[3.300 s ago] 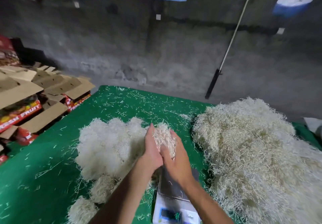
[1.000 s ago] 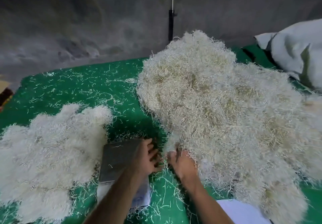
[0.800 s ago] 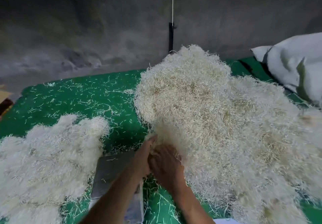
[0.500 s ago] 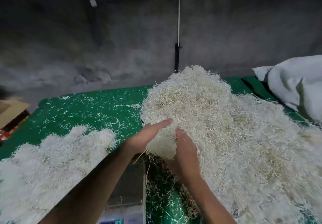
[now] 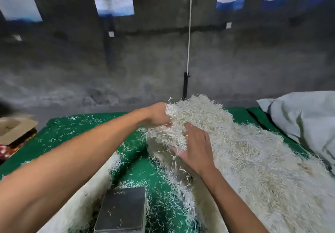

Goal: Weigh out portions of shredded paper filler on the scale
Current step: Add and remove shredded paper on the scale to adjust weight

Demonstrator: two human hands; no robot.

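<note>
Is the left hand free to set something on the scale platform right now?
Probably not yet: the left hand grips a clump of shredded paper. The scale platform itself lies nearly bare, unblocked.

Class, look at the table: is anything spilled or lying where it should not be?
Yes. Loose strands of shredded paper lie scattered over the green table cover, away from the big pile, and a few sit on the scale platform. Nothing looks damaged.
</note>
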